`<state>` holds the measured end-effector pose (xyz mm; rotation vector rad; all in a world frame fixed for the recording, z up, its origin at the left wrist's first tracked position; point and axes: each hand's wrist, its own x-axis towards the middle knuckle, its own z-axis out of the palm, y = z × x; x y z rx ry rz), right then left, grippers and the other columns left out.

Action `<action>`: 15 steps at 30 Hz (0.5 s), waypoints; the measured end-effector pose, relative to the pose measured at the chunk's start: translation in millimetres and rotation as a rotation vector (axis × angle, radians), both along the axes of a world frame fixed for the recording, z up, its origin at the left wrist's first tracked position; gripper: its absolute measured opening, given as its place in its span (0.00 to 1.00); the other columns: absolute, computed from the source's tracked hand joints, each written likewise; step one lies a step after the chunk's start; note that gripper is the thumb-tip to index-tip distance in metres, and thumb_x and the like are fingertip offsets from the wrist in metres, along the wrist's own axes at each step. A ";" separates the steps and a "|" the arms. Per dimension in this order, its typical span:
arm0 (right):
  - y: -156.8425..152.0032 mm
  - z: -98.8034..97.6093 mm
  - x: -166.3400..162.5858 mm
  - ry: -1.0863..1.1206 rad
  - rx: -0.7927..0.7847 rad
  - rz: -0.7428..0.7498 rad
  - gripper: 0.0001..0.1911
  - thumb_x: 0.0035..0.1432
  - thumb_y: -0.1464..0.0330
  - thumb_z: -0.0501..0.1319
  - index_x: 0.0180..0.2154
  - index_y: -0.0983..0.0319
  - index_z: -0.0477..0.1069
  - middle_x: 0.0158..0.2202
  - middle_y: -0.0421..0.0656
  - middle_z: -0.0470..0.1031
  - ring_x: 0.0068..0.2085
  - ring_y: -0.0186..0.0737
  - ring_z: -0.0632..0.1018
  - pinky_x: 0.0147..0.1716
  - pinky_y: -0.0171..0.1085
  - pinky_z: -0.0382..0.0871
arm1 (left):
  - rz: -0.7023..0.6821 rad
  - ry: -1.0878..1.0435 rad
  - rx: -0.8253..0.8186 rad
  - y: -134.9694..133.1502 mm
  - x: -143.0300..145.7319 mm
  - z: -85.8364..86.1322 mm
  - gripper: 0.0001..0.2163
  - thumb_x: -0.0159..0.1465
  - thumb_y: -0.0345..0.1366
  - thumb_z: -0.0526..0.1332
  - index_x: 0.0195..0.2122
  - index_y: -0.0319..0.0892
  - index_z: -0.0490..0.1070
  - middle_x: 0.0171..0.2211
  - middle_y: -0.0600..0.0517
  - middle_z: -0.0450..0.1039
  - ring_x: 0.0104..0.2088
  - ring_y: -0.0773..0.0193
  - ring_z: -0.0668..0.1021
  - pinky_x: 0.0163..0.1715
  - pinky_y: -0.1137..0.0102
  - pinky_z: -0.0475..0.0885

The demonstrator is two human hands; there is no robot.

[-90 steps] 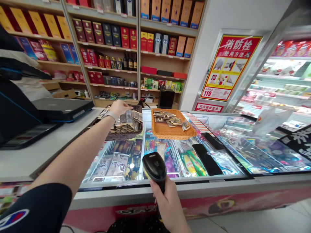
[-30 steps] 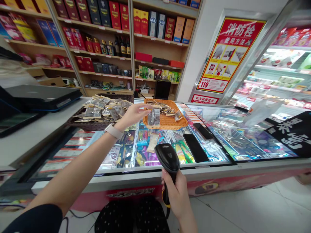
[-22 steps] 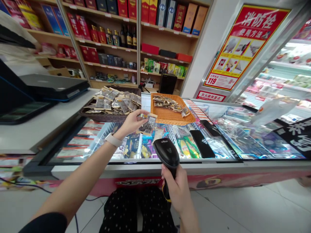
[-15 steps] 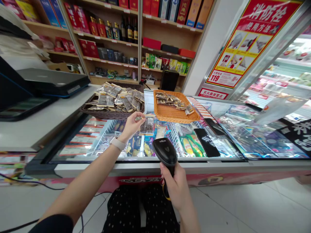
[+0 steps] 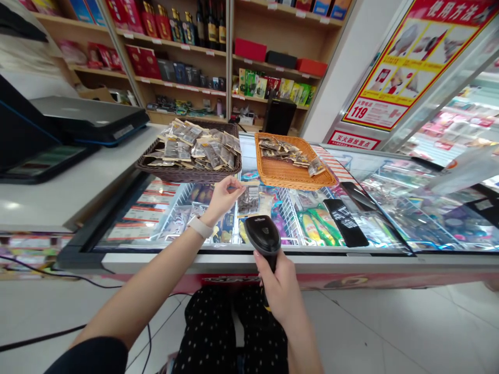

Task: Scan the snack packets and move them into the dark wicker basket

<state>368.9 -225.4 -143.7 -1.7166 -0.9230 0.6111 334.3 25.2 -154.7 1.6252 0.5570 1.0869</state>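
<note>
My left hand (image 5: pixel 224 197) pinches the top edge of a small clear-and-tan snack packet (image 5: pixel 248 200) above the glass top of the freezer. My right hand (image 5: pixel 284 291) is wrapped round the handle of a black barcode scanner (image 5: pixel 263 232), whose head is just in front of the packet. Beyond my left hand, a dark brown wicker basket (image 5: pixel 175 174) is heaped with similar packets. To its right, an orange wicker basket (image 5: pixel 280 179) holds a smaller pile of them.
Two dark phones lie on the freezer glass at right, the nearer phone (image 5: pixel 346 223) with white lettering. A counter (image 5: pixel 35 208) with a scale-like device (image 5: pixel 89 119) is at left, near a partly visible person (image 5: pixel 27 57). Stocked shelves (image 5: pixel 175 44) stand behind; cables (image 5: pixel 58 275) hang at lower left.
The view has tilted down slightly and swung left. Relative to the baskets, the scanner has shifted left, closer to the packet. Both hands keep their holds.
</note>
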 end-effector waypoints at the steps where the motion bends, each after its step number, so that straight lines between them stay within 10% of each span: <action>1: -0.3 -0.1 0.1 -0.002 -0.002 -0.007 0.24 0.69 0.50 0.57 0.47 0.63 0.77 0.29 0.45 0.80 0.32 0.48 0.81 0.28 0.36 0.69 | -0.003 0.001 -0.003 -0.2 0.0 -0.6 0.19 0.55 0.49 0.71 0.27 0.42 0.64 0.30 0.53 0.70 0.31 0.66 0.73 0.27 0.74 0.67; 15: -1.2 -6.5 1.5 -0.037 0.023 -0.039 0.23 0.69 0.52 0.57 0.47 0.63 0.77 0.29 0.46 0.80 0.34 0.50 0.83 0.27 0.37 0.70 | 0.011 -0.007 -0.071 -2.4 -2.6 2.2 0.20 0.53 0.48 0.73 0.28 0.42 0.64 0.30 0.54 0.70 0.26 0.70 0.69 0.23 0.76 0.64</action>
